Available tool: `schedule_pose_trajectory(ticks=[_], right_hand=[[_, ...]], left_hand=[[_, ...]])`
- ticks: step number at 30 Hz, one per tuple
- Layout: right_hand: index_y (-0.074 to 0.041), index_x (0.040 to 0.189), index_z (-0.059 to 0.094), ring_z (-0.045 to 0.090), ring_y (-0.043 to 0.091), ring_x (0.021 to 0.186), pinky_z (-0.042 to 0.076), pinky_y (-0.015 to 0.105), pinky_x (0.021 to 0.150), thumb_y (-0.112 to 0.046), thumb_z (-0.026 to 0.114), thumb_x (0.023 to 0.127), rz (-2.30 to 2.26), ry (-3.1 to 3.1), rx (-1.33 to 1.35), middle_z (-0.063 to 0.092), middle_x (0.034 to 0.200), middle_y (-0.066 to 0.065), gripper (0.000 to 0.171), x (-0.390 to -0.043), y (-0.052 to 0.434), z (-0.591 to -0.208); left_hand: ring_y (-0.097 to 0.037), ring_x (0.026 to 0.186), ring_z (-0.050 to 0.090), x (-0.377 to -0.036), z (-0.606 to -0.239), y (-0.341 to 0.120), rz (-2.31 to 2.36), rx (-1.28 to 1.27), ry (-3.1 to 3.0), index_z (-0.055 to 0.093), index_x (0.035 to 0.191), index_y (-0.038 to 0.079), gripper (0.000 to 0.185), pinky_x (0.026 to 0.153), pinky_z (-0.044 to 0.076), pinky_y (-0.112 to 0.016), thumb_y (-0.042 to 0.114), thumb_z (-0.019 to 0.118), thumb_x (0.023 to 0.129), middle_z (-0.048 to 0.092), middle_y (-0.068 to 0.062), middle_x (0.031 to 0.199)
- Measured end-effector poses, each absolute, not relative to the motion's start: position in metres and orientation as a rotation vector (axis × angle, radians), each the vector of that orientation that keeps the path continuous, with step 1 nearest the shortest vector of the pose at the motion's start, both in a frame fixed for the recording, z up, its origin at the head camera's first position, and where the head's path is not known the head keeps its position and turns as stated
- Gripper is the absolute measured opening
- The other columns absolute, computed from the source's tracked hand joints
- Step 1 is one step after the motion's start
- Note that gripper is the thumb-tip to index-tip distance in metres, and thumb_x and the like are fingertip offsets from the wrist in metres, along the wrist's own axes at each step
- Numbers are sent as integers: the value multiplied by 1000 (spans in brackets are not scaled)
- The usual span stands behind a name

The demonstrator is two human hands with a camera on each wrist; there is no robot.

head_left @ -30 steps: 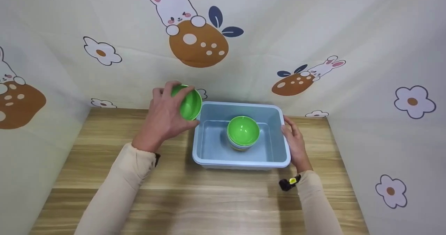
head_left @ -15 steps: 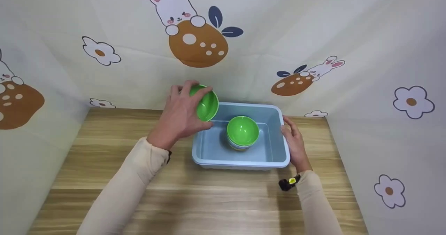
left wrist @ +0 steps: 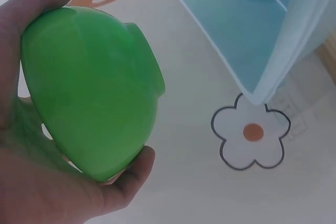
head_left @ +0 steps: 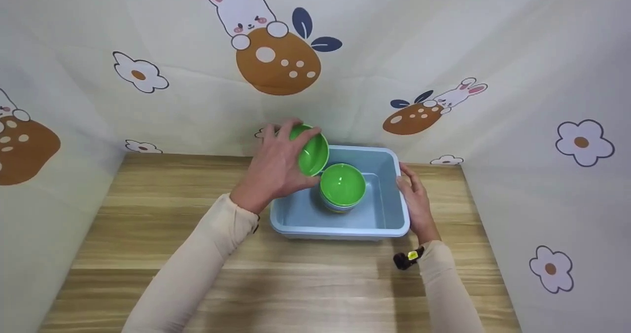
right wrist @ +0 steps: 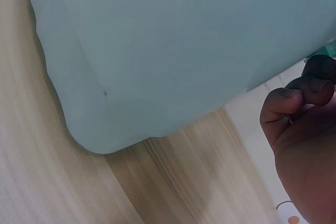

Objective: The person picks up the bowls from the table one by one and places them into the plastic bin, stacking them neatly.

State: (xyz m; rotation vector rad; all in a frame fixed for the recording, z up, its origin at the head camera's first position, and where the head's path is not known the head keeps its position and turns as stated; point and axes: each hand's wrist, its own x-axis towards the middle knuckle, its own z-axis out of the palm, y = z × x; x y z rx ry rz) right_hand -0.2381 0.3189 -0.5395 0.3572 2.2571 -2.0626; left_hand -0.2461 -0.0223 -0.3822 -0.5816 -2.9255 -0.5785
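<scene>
My left hand (head_left: 278, 165) grips a green bowl (head_left: 315, 155) by its rim, tilted on its side above the left part of a blue plastic basin (head_left: 340, 231). In the left wrist view, the outside and foot of this bowl (left wrist: 94, 93) face the camera, with the thumb and fingers at its edge. Inside the basin stands a stack of bowls with a green bowl (head_left: 343, 185) on top; lighter rims show beneath it. My right hand (head_left: 418, 207) holds the basin's right rim. In the right wrist view, that hand (right wrist: 310, 150) has curled fingers beside the basin's outer wall (right wrist: 157, 51).
The basin sits on a wood-grain table (head_left: 315, 283), close to the back curtain (head_left: 355, 111) printed with rabbits and flowers. Curtains also flank the table at left and right. A black wrist strap device (head_left: 406, 259) hangs by the right sleeve.
My left hand has carried the green bowl to the right, from beside the basin's left edge to over the basin, close to the stack. The right hand and basin stay in place.
</scene>
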Motion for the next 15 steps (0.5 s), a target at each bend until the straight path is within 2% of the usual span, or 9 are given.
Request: schedule_pose_trajectory(ticks=[8, 15], right_hand=[[-34, 154, 39, 54, 23, 130, 56, 31, 93, -48, 52, 103, -2072, 2242, 349, 42, 159, -3, 54, -239, 317, -539], [-31, 154, 40, 62, 21, 117, 58, 31, 88, -39, 53, 105, -2153, 2179, 358, 50, 149, 8, 51, -238, 318, -540]], left_hand=[[-39, 130, 40, -248, -386, -11, -564, -658, -2909, 48, 149, 37, 88, 100, 51, -55, 54, 83, 70, 41, -6, 153], [-38, 131, 40, -250, -391, 3, -572, -730, -2871, 47, 150, 39, 90, 100, 49, -57, 55, 84, 69, 40, -4, 153]])
